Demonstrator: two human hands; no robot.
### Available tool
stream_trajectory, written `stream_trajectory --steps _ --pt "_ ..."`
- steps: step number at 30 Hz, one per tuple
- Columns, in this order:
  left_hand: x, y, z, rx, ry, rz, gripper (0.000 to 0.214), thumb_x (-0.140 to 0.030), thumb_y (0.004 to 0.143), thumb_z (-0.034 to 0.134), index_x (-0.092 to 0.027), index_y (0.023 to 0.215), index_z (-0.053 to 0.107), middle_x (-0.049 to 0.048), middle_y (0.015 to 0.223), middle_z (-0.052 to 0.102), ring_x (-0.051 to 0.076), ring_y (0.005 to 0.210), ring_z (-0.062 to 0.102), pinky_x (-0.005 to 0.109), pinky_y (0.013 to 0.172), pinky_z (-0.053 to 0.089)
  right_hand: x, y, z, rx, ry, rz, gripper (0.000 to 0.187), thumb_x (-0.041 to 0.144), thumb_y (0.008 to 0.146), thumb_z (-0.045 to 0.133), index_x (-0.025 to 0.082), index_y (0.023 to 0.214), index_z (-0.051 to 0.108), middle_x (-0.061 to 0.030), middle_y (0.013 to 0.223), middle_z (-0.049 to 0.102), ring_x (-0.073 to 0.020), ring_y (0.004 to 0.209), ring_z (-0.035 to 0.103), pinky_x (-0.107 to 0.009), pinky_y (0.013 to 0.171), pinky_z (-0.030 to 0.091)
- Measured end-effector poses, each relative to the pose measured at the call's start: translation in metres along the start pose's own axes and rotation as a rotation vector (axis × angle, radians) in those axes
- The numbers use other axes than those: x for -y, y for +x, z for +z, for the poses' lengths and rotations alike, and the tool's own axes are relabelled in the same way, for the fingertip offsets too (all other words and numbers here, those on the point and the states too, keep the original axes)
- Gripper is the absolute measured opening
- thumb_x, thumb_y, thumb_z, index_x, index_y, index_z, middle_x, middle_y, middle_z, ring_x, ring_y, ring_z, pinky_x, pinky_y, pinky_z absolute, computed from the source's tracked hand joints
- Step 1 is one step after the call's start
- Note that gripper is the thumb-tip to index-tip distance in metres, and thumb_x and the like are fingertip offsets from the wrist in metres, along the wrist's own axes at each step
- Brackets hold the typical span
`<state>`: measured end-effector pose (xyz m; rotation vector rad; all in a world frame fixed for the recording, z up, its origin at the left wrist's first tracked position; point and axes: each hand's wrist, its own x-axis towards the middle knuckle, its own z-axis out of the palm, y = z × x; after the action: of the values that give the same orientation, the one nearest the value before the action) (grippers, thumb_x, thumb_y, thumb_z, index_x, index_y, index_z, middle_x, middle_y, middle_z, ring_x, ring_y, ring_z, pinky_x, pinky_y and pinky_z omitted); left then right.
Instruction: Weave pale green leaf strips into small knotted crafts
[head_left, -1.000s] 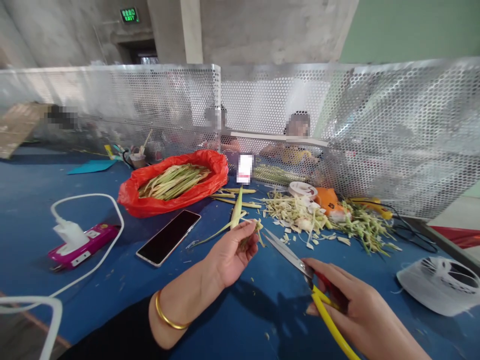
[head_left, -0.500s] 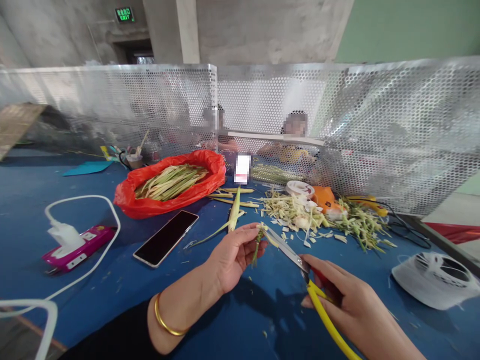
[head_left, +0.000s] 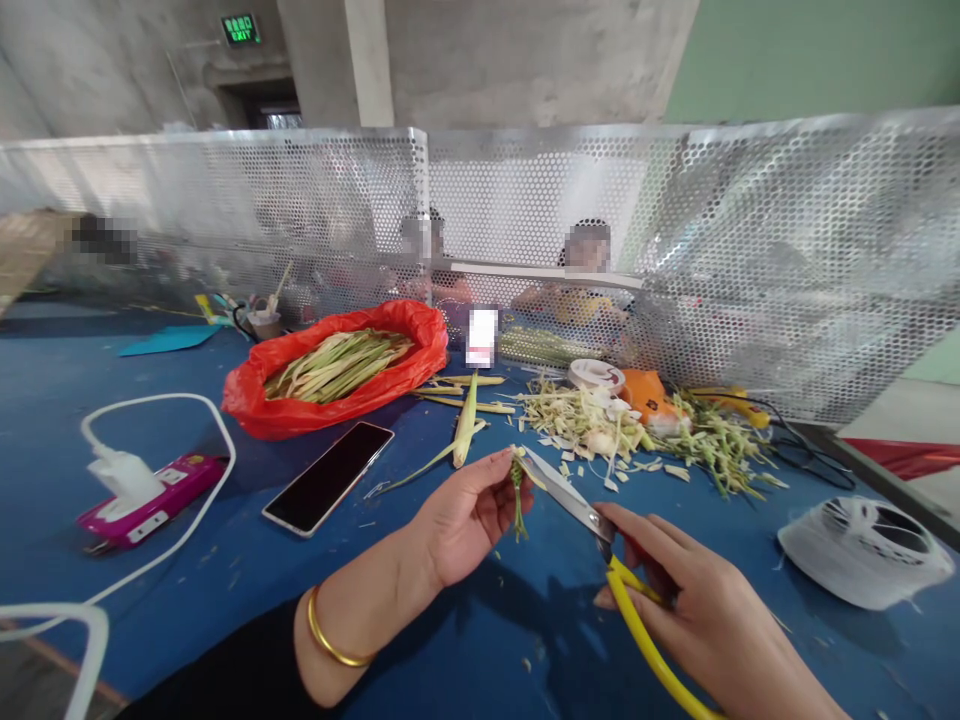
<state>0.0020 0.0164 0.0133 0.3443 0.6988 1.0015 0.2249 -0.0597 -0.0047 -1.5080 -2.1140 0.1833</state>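
Observation:
Between thumb and fingers, my left hand pinches a small woven piece of green plant strips, its loose ends hanging down. My right hand is closed around yellow-handled scissors. Their blade tips reach the top of the woven piece, close to my left fingertips; the blades look nearly together. Beyond my left hand lies a pale green stalk with a long thin leaf. A pile of pale trimmings lies past the scissors, beside greener scraps.
On the blue table are a red bag of long leaves, a phone, a purple power strip with white cables, a tape roll, an orange packet and a white mesh bundle. People sit behind a perforated metal screen.
The whole view has shifted slightly. Both hands keep nearly the same pose, the scissors still at the woven piece, whose loose ends now show more clearly below my left fingers.

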Motion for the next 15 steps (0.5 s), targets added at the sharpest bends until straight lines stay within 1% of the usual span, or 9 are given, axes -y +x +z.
stream_trajectory --steps 5,9,13,15 --pt "0.0022 -0.0033 0.0046 -0.031 -0.034 -0.088 0.011 -0.010 0.090 0.055 -0.007 0.087 0.066 0.0046 0.071 0.069 0.012 0.059 0.066 0.026 0.063 0.058 0.0019 -0.0014 0.0019 -0.032 -0.023 -0.018 0.050 0.039 0.085 0.059 0.023 0.133 0.054 -0.0056 0.091 0.068 -0.0137 0.062 0.065 -0.018 0.054 0.055" --pt "0.0045 -0.0045 0.0050 -0.034 -0.029 -0.092 0.013 -0.010 0.090 0.054 -0.007 0.085 0.066 0.0054 0.069 0.069 0.013 0.058 0.066 0.026 0.063 0.058 0.0035 -0.0017 0.0031 -0.040 -0.026 -0.025 0.052 0.042 0.084 0.063 0.023 0.131 0.056 -0.0043 0.087 0.066 -0.0126 0.061 0.063 -0.017 0.053 0.053" --pt "0.0051 -0.0047 0.0053 -0.050 -0.024 -0.090 0.012 -0.010 0.089 0.055 -0.006 0.086 0.066 0.0063 0.071 0.070 0.014 0.060 0.068 0.027 0.065 0.059 0.0038 -0.0021 0.0046 -0.050 -0.008 -0.024 0.053 0.043 0.084 0.062 0.024 0.133 0.054 -0.0046 0.088 0.067 -0.0129 0.063 0.064 -0.017 0.053 0.053" --pt "0.0045 -0.0048 0.0059 -0.062 -0.024 -0.093 0.012 -0.010 0.089 0.055 -0.006 0.087 0.066 0.0065 0.071 0.071 0.014 0.061 0.068 0.027 0.065 0.059 0.0042 -0.0023 0.0056 -0.035 0.011 -0.024 0.053 0.042 0.085 0.062 0.023 0.134 0.053 -0.0045 0.088 0.066 -0.0133 0.063 0.065 -0.017 0.054 0.054"
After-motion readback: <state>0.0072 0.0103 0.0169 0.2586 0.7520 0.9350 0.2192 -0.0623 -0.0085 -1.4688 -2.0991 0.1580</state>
